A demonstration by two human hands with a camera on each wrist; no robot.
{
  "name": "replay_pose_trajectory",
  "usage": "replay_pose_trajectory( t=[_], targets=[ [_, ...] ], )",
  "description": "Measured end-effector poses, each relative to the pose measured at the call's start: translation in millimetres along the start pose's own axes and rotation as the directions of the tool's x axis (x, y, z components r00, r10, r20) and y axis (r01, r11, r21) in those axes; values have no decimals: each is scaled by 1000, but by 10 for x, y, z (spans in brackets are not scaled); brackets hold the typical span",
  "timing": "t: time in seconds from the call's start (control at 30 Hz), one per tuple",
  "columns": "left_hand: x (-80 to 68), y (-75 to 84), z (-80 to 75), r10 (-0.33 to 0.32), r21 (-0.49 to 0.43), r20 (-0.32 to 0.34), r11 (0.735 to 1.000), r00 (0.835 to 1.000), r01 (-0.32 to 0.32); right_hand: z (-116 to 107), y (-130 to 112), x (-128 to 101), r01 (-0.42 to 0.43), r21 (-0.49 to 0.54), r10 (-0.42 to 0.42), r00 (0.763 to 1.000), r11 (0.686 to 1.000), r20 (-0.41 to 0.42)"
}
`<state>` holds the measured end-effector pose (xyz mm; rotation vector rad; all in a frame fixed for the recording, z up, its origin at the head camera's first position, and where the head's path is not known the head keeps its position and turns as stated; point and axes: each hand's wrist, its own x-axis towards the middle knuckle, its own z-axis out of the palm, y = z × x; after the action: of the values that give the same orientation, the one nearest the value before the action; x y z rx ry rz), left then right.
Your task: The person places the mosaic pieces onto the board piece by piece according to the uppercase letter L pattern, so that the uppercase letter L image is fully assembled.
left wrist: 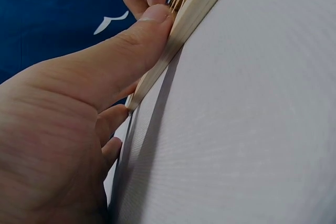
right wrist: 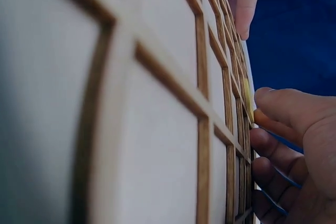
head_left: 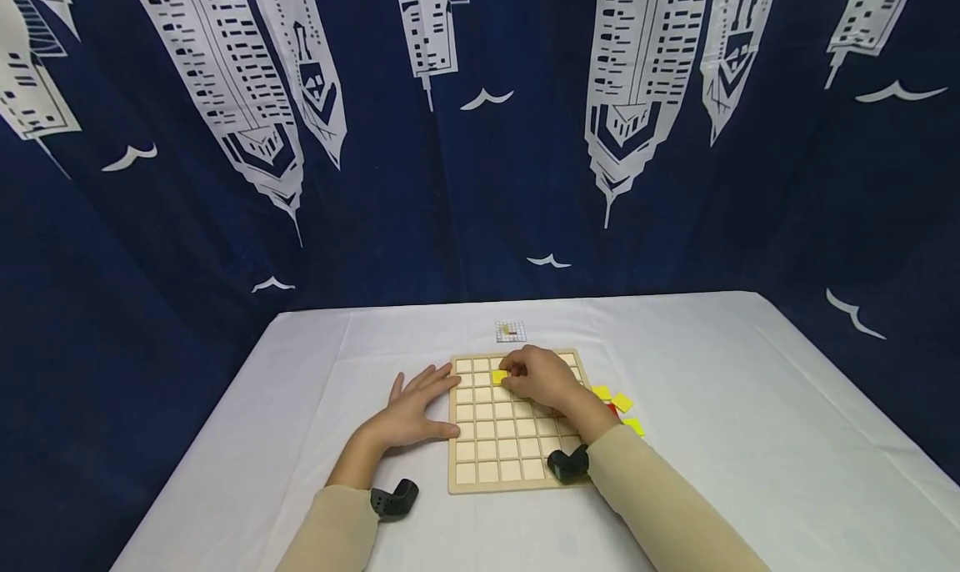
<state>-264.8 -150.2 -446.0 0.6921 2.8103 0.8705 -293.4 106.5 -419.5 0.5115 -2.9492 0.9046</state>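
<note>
A wooden grid board (head_left: 486, 450) lies flat on the white table. Over its upper part, my right hand (head_left: 546, 378) pinches a yellow square tile (head_left: 498, 378) by its right side with thumb and fingers. The right wrist view has that tile (right wrist: 248, 95) edge-on at the far cells, with the thumb tip close against it. My left hand (head_left: 408, 413) is spread along the board's left edge, its thumb and fingertips touching the frame. From the left wrist, the left thumb (left wrist: 121, 51) lies against the wooden side. The right forearm hides the board's right side.
Several loose yellow tiles (head_left: 622, 402) and a red tile (head_left: 612, 410), partly covered by the right arm, lie just right of the board. A small card with a printed grid (head_left: 511, 332) sits beyond the board. A dark blue patterned curtain (head_left: 450, 205) hangs behind the table.
</note>
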Motion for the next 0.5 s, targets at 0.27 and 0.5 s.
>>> replay_pose_trajectory(
  t=[0.27,0.5],
  targets=[
    [-16,7,-14,-9,-2,8,1000,1000,9,-47,11,-101,75,90,-77,997,993,23],
    [-9,9,-14,-5,3,7,1000,1000,5,-147,39,-268,113,177,-109,994,978,-34]
  ],
)
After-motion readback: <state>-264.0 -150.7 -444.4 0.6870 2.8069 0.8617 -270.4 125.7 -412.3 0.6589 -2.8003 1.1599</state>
